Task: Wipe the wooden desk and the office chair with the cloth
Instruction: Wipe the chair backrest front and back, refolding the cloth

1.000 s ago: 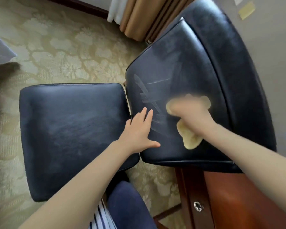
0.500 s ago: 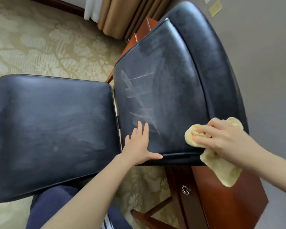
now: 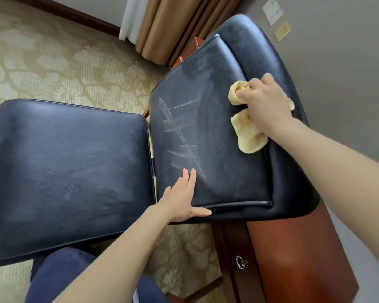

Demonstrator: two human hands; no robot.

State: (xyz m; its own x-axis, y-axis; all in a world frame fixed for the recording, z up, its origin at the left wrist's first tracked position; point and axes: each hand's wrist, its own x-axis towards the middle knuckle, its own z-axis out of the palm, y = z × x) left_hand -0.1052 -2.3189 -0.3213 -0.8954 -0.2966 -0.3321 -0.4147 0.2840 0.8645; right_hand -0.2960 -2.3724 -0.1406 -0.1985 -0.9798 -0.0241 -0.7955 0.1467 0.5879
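From the head view, a pale patterned carpet (image 3: 53, 62) covers the floor, with tan curtains (image 3: 169, 25) and a grey wall (image 3: 337, 84) behind. A dark navy leather office chair (image 3: 64, 171) fills the middle, its padded backrest (image 3: 217, 138) streaked with pale dust smears and leaning over the reddish-brown wooden counter (image 3: 293, 259).

The left hand (image 3: 179, 200) lies flat, fingers straight, on the backrest's near corner. The right hand (image 3: 265, 99) clenches the crumpled yellow cloth (image 3: 247, 132) against the backrest's right side.

Half a second ago the cloth sat at the backrest's near edge, by the counter; it is now farther up. The left hand has stayed put.

The right hand hides part of the cloth. The backrest and the frame edge cut off most of the counter, leaving a drawer front with a metal ring pull (image 3: 240, 262).
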